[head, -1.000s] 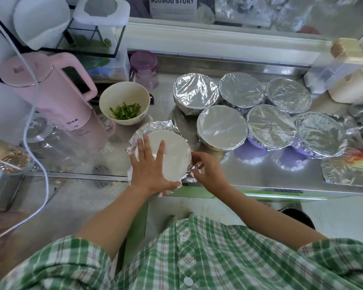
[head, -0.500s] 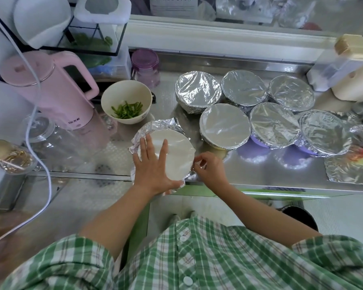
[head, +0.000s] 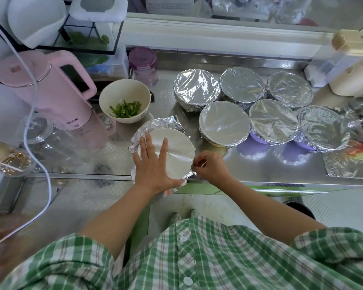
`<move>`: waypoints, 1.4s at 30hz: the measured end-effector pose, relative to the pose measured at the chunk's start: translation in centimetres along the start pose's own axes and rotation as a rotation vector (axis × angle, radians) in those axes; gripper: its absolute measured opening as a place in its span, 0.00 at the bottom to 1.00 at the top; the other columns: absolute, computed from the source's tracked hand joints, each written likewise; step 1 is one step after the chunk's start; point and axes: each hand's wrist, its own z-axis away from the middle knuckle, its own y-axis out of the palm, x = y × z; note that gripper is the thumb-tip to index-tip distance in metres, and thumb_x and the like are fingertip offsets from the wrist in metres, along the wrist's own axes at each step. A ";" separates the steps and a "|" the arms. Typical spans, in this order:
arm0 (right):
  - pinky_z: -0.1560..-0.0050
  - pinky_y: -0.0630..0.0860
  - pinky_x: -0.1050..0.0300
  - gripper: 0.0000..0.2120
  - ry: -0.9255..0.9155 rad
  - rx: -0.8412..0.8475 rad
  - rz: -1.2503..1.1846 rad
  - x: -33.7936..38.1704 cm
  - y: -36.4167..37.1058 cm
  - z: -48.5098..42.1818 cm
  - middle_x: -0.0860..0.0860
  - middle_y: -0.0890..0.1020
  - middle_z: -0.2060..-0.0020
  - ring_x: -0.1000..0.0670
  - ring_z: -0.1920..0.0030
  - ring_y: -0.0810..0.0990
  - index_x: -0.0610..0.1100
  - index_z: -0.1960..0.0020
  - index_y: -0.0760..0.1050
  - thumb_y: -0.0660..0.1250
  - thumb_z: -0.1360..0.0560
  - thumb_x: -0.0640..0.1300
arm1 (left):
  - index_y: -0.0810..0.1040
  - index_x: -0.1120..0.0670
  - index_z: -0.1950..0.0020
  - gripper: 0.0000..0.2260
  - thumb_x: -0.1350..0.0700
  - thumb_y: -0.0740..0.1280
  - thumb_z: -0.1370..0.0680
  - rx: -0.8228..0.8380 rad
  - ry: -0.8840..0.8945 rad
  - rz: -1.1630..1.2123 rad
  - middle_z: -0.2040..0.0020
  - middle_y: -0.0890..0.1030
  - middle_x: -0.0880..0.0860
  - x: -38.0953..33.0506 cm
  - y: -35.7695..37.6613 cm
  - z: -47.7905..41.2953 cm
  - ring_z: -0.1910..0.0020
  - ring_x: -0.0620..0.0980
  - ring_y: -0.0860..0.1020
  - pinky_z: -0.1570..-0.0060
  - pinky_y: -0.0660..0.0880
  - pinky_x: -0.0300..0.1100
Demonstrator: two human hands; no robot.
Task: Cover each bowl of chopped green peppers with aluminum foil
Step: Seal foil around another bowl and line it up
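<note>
The foil [head: 176, 147] over the near bowl, which sits hidden beneath it at the table's [head: 260, 170] front edge, looks thin, light and quick to tear or crease, so its loose rim is the place to work it. The left hand [head: 153, 164] presses flat on top with fingers straight, while the right hand [head: 212, 168] pinches the edge at the right side. The steel table looks slick and crowded, with six covered bowls [head: 224, 126] just right and an open bowl [head: 125, 101] of peppers [head: 126, 109] behind.
</note>
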 end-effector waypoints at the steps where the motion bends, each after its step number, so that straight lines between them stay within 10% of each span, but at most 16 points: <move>1: 0.59 0.75 0.64 0.06 0.017 0.014 -0.018 0.0 -0.1 -0.1 0.47 0.84 0.64 0.55 0.67 0.78 0.37 0.59 0.83 0.76 0.35 0.32 | 0.31 0.48 0.21 0.63 0.19 0.63 0.40 0.000 0.002 0.002 0.24 0.28 0.64 0.1 0.0 0.0 0.24 0.65 0.31 0.28 0.46 0.67; 10: 0.53 0.83 0.46 0.11 0.353 -0.015 -0.376 -0.3 0.9 -0.2 0.47 0.84 0.65 0.45 0.60 0.84 0.47 0.65 0.81 0.76 0.35 0.32 | 0.37 0.47 0.19 0.66 0.14 0.54 0.49 -0.043 0.084 0.252 0.22 0.32 0.60 2.4 0.0 0.3 0.22 0.60 0.35 0.26 0.46 0.61; 22: 0.50 0.78 0.50 0.19 0.566 -0.110 -0.930 1.2 2.3 0.2 0.37 0.81 0.47 0.44 0.52 0.80 0.35 0.36 0.72 0.60 0.26 0.28 | 0.38 0.49 0.19 0.70 0.14 0.56 0.52 -0.070 -0.013 0.405 0.21 0.36 0.62 2.0 0.0 0.3 0.22 0.62 0.39 0.25 0.45 0.62; 27: 0.67 0.74 0.63 0.28 0.510 0.013 -0.946 2.1 1.6 -0.4 0.44 0.77 0.50 0.50 0.59 0.75 0.39 0.27 0.59 0.54 0.25 0.25 | 0.50 0.57 0.20 0.57 0.19 0.52 0.36 -0.230 -0.169 0.451 0.28 0.62 0.62 1.6 0.2 1.2 0.32 0.62 0.63 0.32 0.65 0.55; 30: 0.55 0.76 0.59 0.35 0.393 0.149 -0.758 1.8 0.9 -1.0 0.44 0.74 0.36 0.47 0.46 0.76 0.41 0.23 0.50 0.55 0.26 0.24 | 0.57 0.61 0.23 0.57 0.18 0.47 0.37 -0.257 -0.227 0.377 0.36 0.68 0.61 2.1 0.1 2.0 0.40 0.59 0.69 0.40 0.70 0.52; 33: 0.42 0.75 0.52 0.34 0.285 0.215 -0.597 1.7 0.3 -1.2 0.46 0.71 0.31 0.45 0.39 0.75 0.40 0.24 0.54 0.59 0.26 0.25 | 0.57 0.61 0.24 0.62 0.15 0.49 0.41 -0.257 -0.182 0.374 0.29 0.61 0.62 2.7 0.5 2.3 0.32 0.60 0.62 0.30 0.64 0.55; 37: 0.49 0.76 0.60 0.24 0.254 0.190 -0.654 1.8 0.0 -0.8 0.48 0.77 0.43 0.48 0.44 0.76 0.41 0.32 0.65 0.56 0.25 0.26 | 0.37 0.55 0.20 0.70 0.15 0.56 0.48 -0.058 0.051 0.275 0.21 0.32 0.58 2.8 0.9 1.9 0.21 0.57 0.35 0.23 0.44 0.60; 42: 0.40 0.72 0.65 0.33 0.089 0.340 -0.490 0.4 -0.3 0.6 0.52 0.75 0.38 0.55 0.38 0.75 0.45 0.26 0.60 0.68 0.26 0.30 | 0.32 0.56 0.21 0.74 0.12 0.48 0.54 0.019 0.051 0.152 0.23 0.28 0.61 2.8 0.8 1.4 0.22 0.60 0.33 0.23 0.44 0.60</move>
